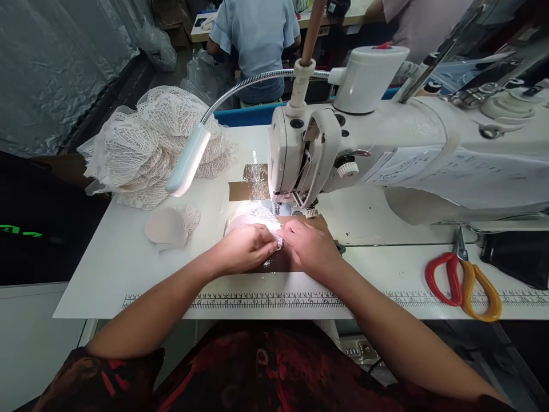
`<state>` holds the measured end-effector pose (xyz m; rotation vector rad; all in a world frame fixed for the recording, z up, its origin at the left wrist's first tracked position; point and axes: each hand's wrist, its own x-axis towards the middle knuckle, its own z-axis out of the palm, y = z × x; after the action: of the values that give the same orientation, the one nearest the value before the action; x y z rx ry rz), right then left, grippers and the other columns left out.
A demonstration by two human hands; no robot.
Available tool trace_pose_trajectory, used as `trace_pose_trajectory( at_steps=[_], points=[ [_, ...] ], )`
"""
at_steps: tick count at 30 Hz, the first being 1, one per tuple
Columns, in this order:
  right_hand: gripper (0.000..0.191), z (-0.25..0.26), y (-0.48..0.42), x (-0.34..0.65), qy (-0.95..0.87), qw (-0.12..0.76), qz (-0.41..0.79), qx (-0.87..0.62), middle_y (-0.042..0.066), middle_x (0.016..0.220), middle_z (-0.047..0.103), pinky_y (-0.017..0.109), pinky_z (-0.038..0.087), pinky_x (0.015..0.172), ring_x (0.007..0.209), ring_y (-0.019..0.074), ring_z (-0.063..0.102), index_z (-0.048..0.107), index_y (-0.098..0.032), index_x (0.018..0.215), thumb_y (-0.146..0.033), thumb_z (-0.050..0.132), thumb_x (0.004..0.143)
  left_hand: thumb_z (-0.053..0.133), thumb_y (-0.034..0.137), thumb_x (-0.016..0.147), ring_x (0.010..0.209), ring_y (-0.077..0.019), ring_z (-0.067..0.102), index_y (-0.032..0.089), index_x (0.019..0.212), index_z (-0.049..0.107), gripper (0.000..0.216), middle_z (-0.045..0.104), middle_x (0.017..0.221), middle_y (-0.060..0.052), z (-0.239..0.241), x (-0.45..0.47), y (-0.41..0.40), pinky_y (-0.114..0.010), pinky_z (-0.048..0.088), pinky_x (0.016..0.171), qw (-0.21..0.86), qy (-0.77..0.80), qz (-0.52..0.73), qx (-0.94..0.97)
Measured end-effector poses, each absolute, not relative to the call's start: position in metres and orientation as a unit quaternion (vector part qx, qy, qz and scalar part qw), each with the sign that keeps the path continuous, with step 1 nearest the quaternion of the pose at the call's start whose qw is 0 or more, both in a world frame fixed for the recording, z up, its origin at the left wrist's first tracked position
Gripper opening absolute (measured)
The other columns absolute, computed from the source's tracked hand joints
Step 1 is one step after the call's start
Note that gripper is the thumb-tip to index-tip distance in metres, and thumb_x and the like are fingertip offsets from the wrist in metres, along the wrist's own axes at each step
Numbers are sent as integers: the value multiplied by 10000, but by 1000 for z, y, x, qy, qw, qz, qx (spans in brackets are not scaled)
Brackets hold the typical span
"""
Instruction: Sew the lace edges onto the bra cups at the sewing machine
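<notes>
My left hand point(244, 247) and my right hand point(309, 246) rest side by side on the white sewing table point(128, 269), just in front of the needle of the sewing machine point(300, 154). Both pinch a small white lace piece point(261, 217) that lies under the bright lamp light. The fingertips of both hands meet at the lace's near edge. A finished pale cup with lace trim point(171, 226) lies to the left of my left hand.
A heap of white lace pieces point(150, 143) sits at the back left under the gooseneck lamp point(186, 163). Scissors with red and orange handles point(465, 277) lie at the right. A ruler strip point(257, 300) runs along the front edge. A person in blue sits beyond the table.
</notes>
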<state>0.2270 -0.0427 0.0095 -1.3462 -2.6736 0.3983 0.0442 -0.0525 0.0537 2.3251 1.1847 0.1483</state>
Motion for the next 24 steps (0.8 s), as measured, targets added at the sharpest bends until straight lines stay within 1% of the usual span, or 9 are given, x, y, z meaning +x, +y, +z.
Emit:
trace_pose_trajectory(
  at_steps=[1, 2, 4, 6, 8, 10, 15, 21, 24],
  points=[
    [284, 10, -44, 227, -886, 51, 115, -445, 56, 898, 599, 292, 294, 562, 797, 183, 511, 667, -189, 1006, -106, 421, 893, 398, 261, 972, 813, -163, 607, 148, 878, 671, 310, 669, 859, -66, 53, 39, -50, -300, 491, 770, 284, 427, 84, 854],
    [299, 10, -45, 226, -888, 47, 101, -447, 59, 897, 598, 295, 293, 565, 803, 187, 504, 665, -190, 1017, -100, 404, 902, 410, 265, 972, 875, -169, 615, 152, 945, 677, 291, 683, 951, -74, 49, 35, -47, -306, 496, 798, 279, 422, 110, 856],
    [333, 8, -46, 224, -887, 49, 77, -452, 66, 907, 604, 301, 306, 584, 816, 194, 495, 662, -191, 1040, -83, 373, 913, 438, 270, 963, 950, -203, 617, 148, 1058, 675, 283, 671, 1123, -106, 35, 31, -43, -360, 500, 847, 207, 422, 135, 872],
    [359, 6, -46, 222, -883, 53, 63, -463, 73, 925, 613, 308, 328, 607, 831, 203, 497, 655, -192, 1083, -71, 362, 915, 444, 281, 959, 932, -233, 622, 138, 1121, 670, 312, 638, 1216, -132, 19, 30, -39, -408, 515, 817, 130, 423, 131, 887],
    [375, 3, -45, 220, -877, 57, 60, -473, 83, 955, 622, 316, 351, 630, 855, 215, 508, 639, -192, 1137, -66, 371, 907, 440, 299, 961, 886, -245, 621, 136, 1142, 671, 335, 634, 1232, -128, 7, 29, -34, -419, 532, 765, 87, 428, 134, 889],
    [400, 2, -42, 217, -871, 60, 62, -484, 94, 997, 626, 325, 362, 636, 860, 222, 520, 619, -194, 1190, -61, 386, 894, 441, 312, 960, 871, -248, 614, 140, 1137, 680, 343, 648, 1215, -113, 2, 28, -27, -412, 542, 745, 74, 428, 142, 890],
    [459, 5, -33, 213, -857, 52, 74, -507, 115, 1061, 613, 327, 356, 601, 822, 223, 540, 588, -207, 1256, -66, 424, 852, 444, 282, 958, 917, -249, 614, 130, 1127, 683, 330, 653, 1207, -113, 1, 24, -10, -411, 544, 784, 63, 402, 167, 898],
    [463, 6, -33, 212, -859, 37, 73, -506, 109, 1079, 602, 323, 350, 587, 808, 216, 538, 596, -211, 1236, -57, 409, 841, 469, 249, 938, 902, -259, 621, 97, 1128, 673, 318, 653, 1201, -129, -1, 18, -3, -420, 541, 764, 60, 366, 190, 909],
    [472, 3, -35, 213, -863, 44, 63, -499, 93, 1073, 601, 313, 345, 584, 828, 215, 530, 611, -214, 1204, -38, 404, 818, 492, 239, 925, 973, -266, 623, 109, 1138, 663, 302, 653, 1197, -135, -1, 16, -1, -412, 530, 807, 60, 344, 202, 915]
  ],
)
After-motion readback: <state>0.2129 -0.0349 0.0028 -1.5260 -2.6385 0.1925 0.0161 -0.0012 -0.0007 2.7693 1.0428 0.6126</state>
